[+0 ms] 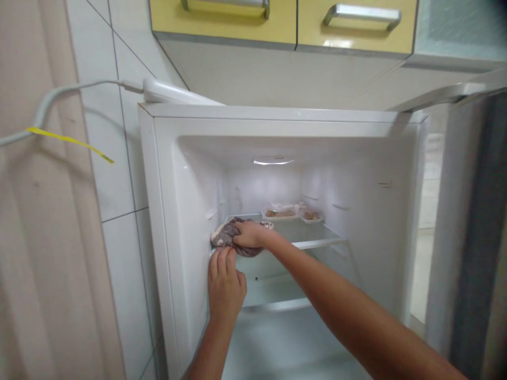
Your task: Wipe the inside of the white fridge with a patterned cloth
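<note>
Inside an open white refrigerator (pixel 277 114), my right hand (pixel 250 234) presses on a crumpled grey-brown patterned cloth (pixel 227 232) at the left end of the upper glass shelf (pixel 289 232). Its fingers are bent round the cloth. Just below, my left hand (pixel 227 277) has its fingertips at the shelf's front left corner, beside the left inner wall, with the fingers together and curled over the edge. The cloth covers that corner of the shelf.
Two clear food packs (pixel 280 212) sit at the back of the upper shelf. A lower shelf (pixel 277 305) lies beneath. The refrigerator door (pixel 455 221) stands open at the right. Yellow cabinets (pixel 225 24) hang above; a white cable (pixel 51 97) crosses the left.
</note>
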Motion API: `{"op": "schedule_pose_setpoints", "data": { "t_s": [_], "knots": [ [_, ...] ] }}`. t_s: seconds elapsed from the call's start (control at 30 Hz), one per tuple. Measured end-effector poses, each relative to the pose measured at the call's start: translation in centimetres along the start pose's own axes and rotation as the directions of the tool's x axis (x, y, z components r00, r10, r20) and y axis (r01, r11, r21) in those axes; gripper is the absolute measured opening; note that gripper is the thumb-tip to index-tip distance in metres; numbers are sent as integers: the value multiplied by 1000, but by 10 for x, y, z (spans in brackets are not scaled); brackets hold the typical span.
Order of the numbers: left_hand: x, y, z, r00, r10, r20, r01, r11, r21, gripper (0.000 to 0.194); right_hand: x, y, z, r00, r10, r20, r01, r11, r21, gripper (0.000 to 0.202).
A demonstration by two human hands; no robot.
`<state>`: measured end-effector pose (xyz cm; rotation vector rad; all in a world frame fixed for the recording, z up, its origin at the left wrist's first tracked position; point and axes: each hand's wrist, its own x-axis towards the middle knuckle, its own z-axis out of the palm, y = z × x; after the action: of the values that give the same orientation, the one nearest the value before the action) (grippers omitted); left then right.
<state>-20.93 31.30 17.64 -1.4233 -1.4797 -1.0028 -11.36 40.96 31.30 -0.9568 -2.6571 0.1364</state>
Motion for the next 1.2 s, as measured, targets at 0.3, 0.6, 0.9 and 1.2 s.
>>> {"op": "schedule_pose_setpoints", "data": {
  "t_s": [0.3,0.6,0.9,1.2],
  "knots": [
    [-1,-9,-8,996,75,58,-74,997,-12,55,-116,94,-32,966,204,-159,-199,979,49,49],
    [1,-7,-8,997,72,39,-71,997,-10,54,-151,142,-30,863,401,-309,-389,916,101,53],
    [-3,-5,-1,998,68,12,-68,998,14,51,-76,47,-10,991,40,-130,-25,993,114,71],
    [-5,-3,3,1000,13,-11,-14,999,-50,61,49,20,11,999,12,-38,-7,992,127,64]
  ]
}}
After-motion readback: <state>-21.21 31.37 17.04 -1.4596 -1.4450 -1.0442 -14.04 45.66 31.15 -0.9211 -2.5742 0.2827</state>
